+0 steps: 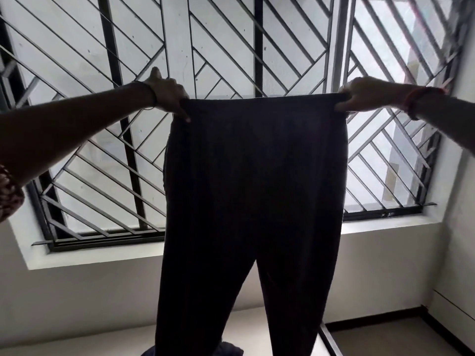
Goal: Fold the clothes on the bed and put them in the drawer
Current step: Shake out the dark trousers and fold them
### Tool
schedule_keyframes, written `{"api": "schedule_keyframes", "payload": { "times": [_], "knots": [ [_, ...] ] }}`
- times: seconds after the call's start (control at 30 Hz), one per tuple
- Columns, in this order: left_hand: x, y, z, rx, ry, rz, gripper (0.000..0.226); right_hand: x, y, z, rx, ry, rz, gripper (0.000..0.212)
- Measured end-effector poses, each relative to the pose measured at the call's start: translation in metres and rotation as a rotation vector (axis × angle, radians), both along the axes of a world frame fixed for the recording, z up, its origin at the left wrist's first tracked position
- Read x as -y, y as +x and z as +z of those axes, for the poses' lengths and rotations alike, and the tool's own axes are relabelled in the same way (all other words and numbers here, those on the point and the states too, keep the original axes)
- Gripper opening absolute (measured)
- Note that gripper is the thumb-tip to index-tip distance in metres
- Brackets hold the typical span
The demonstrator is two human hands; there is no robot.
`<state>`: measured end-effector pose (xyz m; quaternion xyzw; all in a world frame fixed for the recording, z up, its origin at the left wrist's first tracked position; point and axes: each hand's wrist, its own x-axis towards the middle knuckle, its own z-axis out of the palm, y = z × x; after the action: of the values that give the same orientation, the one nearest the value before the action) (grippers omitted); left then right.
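before the window (231, 47), the left hand (167, 95) and right hand (359, 95) each pinch a corner of the trousers (252, 188) at the waistband, fingers curled on cloth, legs hanging below the sill.

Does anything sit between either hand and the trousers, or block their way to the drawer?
Nothing does: the left hand and right hand each grip a waistband corner of the dark trousers. No drawer is in view, so that path cannot be judged.
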<state>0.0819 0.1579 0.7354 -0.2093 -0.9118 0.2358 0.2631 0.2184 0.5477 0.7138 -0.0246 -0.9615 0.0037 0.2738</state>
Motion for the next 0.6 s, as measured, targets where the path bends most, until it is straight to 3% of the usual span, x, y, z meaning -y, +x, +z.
{"api": "schedule_keyframes", "payload": {
  "times": [0.17, 0.3, 0.4, 0.47, 0.6],
  "knots": [
    [0.008, -0.008, 0.0, -0.129, 0.108, -0.063, 0.059, -0.007, -0.012, -0.007, -0.024, -0.479, 0.169, 0.03],
    [0.015, -0.015, -0.01, 0.019, 0.389, -0.144, 0.06, 0.001, -0.007, -0.026, 0.079, -0.439, 0.205, 0.027],
    [0.012, -0.027, -0.028, 0.186, 0.825, -0.312, 0.049, 0.005, -0.013, -0.042, -0.004, -0.48, 0.27, 0.033],
    [0.012, -0.027, -0.041, 0.317, 1.149, -0.39, 0.045, -0.002, -0.024, -0.052, -0.055, -0.637, 0.333, 0.028],
    [0.009, -0.026, -0.066, 0.624, 1.491, -0.503, 0.039, -0.009, -0.034, -0.073, -0.021, -0.923, 0.407, 0.032]
  ]
}}
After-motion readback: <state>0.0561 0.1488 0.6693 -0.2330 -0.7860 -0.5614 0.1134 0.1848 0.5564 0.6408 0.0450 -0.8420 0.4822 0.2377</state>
